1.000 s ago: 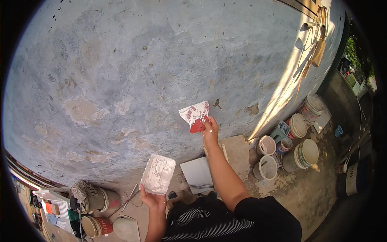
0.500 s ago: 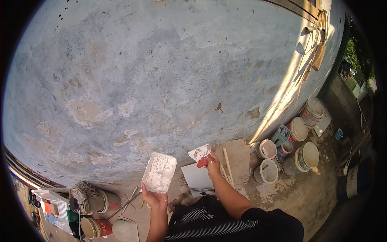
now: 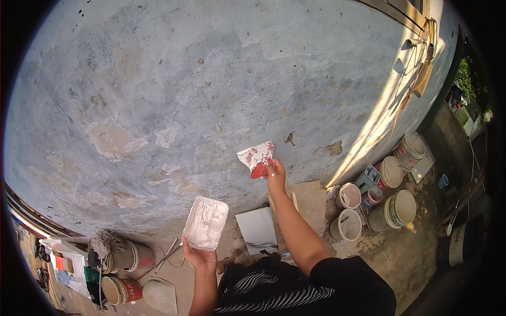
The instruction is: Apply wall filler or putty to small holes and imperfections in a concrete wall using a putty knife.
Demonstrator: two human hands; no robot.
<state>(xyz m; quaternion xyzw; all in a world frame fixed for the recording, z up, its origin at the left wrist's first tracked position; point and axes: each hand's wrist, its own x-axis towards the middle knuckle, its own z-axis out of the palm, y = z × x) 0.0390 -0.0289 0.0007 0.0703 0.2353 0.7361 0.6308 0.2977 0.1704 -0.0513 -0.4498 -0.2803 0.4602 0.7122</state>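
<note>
My left hand (image 3: 201, 258) grips the lower end of a white rectangular tray (image 3: 224, 222), thumb along its side. Thick white putty (image 3: 206, 224) is smeared over the tray's bottom. In my right hand (image 3: 276, 175) is a red putty spreader (image 3: 259, 169), pinched at its narrow end. White putty coats most of its broad blade. The spreader is raised in front of the blue-grey wall (image 3: 211, 116), up and right of the tray; I cannot tell whether it touches the wall. Pale rough patches (image 3: 109, 139) mark the wall's left part.
Several buckets (image 3: 400, 208) stand on the concrete floor at the right. More buckets (image 3: 122, 289), a mop head (image 3: 107, 242) and a dustpan-like scoop (image 3: 159, 296) are at the lower left. A pale board (image 3: 256, 230) lies by the wall's foot. Tools (image 3: 421, 79) hang at the upper right.
My right hand has lifted the putty spreader up and toward the wall, away from tray height. My left hand and the tray have barely moved.
</note>
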